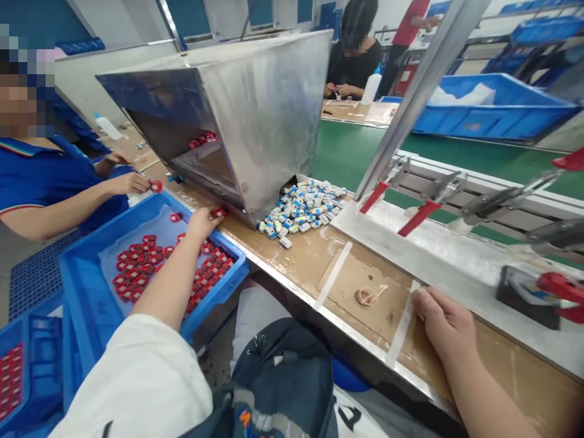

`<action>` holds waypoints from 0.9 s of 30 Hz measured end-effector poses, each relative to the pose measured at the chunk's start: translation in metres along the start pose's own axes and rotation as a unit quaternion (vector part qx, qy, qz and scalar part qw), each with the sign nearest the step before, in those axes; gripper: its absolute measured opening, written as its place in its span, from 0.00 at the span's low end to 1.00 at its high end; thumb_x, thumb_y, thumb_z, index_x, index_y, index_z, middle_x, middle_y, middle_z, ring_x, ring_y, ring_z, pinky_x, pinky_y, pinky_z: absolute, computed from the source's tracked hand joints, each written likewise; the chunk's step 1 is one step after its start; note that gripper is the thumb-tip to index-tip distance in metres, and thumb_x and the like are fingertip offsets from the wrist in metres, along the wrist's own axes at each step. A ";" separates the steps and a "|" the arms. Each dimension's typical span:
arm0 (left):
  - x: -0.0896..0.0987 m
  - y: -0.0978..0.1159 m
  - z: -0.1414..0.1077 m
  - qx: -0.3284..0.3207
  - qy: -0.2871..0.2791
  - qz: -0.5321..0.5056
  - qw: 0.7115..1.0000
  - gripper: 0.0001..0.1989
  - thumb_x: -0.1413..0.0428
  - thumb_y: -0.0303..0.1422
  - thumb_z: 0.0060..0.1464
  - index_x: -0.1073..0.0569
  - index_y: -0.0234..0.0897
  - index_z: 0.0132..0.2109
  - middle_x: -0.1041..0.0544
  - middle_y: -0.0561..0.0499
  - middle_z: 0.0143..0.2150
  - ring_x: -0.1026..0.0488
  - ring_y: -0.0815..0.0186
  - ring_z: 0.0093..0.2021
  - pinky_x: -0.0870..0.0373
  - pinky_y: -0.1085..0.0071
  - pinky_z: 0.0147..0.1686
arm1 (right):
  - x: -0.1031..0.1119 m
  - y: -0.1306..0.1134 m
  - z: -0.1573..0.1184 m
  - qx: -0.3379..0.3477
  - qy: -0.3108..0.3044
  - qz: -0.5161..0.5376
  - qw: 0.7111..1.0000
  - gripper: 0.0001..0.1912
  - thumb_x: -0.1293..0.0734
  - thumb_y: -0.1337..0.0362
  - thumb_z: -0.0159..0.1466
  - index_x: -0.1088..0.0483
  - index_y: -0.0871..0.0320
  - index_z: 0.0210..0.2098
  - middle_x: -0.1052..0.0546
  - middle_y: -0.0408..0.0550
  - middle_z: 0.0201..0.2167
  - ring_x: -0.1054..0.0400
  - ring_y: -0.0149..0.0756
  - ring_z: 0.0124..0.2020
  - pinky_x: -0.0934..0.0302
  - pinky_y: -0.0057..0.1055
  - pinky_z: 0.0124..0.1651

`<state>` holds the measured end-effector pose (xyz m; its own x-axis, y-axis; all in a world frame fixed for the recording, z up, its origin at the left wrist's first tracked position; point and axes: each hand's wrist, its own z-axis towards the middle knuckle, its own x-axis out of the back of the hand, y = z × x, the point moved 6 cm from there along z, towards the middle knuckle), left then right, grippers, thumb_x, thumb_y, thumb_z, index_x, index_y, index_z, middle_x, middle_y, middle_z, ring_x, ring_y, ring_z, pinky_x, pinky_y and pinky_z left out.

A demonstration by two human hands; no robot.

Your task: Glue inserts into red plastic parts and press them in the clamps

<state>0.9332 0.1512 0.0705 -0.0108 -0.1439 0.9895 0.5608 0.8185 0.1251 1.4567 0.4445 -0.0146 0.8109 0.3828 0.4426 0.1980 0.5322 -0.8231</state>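
Nearby, the person's right hand (444,319) lies on the brown, shiny-topped bench (511,359), fingers curled and drawn in narrow beside a strip of white tape (404,325); whether they pinch anything, I can't tell; the left hand (199,224) reaches out of a loose, creased white sleeve (137,371), its fingertips closed on a small glossy red piece (219,213) at the bench edge, by the far side of a blue plastic tray (79,286); in that tray, on a thin whitish sheet (107,252), lie blocky red pieces (137,267), some heaped loosely, some in tight rows; between the hands, a flat cardboard patch (349,274) bears a little curled scrap (364,298); past it, red-handled clamps (420,219) line a pale metal plate (474,267); further on, white, blue and yellow blocks (305,210) spill in a heap beside a slant-sided bin (274,115) of dull, smudged sheet metal; across the tray, a co-worker in a blue collared shirt (45,176) holds another red piece (156,186); behind, a smooth green belt (337,152) runs past a second person in black (370,58).
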 end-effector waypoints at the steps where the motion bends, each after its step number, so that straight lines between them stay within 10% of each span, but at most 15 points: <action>1: -0.001 0.003 -0.009 0.004 0.005 -0.002 1.000 0.22 0.46 0.49 0.65 0.21 0.42 0.57 0.16 0.43 0.51 0.23 0.43 0.60 0.27 0.52 0.61 | -0.002 -0.003 0.001 0.009 -0.005 -0.022 1.000 0.25 0.35 0.46 0.71 0.37 0.49 0.21 0.39 0.45 0.16 0.44 0.40 0.18 0.51 0.40 0.21; 6: -0.005 0.068 -0.076 -0.092 0.000 -0.098 0.991 0.22 0.44 0.57 0.62 0.21 0.52 0.54 0.15 0.55 0.51 0.20 0.46 0.54 0.24 0.49 0.57 | -0.016 -0.017 0.011 0.028 -0.069 -0.117 0.990 0.25 0.37 0.46 0.72 0.40 0.53 0.23 0.36 0.43 0.19 0.40 0.36 0.23 0.49 0.37 0.29; 11: -0.029 0.221 -0.122 -0.252 -0.090 -0.371 0.889 0.18 0.36 0.47 0.59 0.19 0.46 0.53 0.15 0.52 0.50 0.19 0.56 0.47 0.21 0.59 0.52 | -0.032 -0.023 0.028 -0.012 -0.184 -0.171 0.968 0.25 0.39 0.49 0.70 0.43 0.55 0.22 0.35 0.42 0.20 0.43 0.33 0.25 0.54 0.34 0.33; 16: -0.080 0.338 -0.113 -0.301 -0.184 -0.503 0.789 0.17 0.34 0.38 0.56 0.19 0.36 0.51 0.14 0.45 0.49 0.17 0.57 0.47 0.20 0.61 0.52 | -0.046 -0.038 0.036 0.019 -0.244 -0.177 0.953 0.22 0.38 0.52 0.70 0.43 0.55 0.22 0.33 0.43 0.21 0.42 0.33 0.25 0.56 0.34 0.33; 21: -0.115 0.354 -0.108 -0.310 -0.199 -0.528 0.765 0.22 0.33 0.34 0.54 0.20 0.34 0.56 0.14 0.43 0.50 0.17 0.58 0.48 0.20 0.62 0.52 | -0.052 -0.038 0.034 0.072 -0.256 -0.147 0.953 0.18 0.39 0.58 0.69 0.42 0.54 0.24 0.32 0.44 0.22 0.40 0.34 0.26 0.55 0.33 0.34; 27: -0.115 0.349 -0.112 -0.346 -0.170 -0.474 0.792 0.20 0.33 0.35 0.54 0.19 0.36 0.54 0.15 0.44 0.50 0.18 0.60 0.46 0.22 0.66 0.47 | -0.045 -0.041 0.030 0.118 -0.241 -0.061 0.961 0.20 0.41 0.56 0.71 0.47 0.53 0.23 0.38 0.41 0.19 0.44 0.32 0.24 0.53 0.33 0.33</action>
<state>1.2230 0.3912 -0.0077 -0.8544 -0.2572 0.4514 0.4852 -0.0844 0.8703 1.3956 0.4282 0.0105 0.4282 0.5823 0.6911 0.0997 0.7297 -0.6765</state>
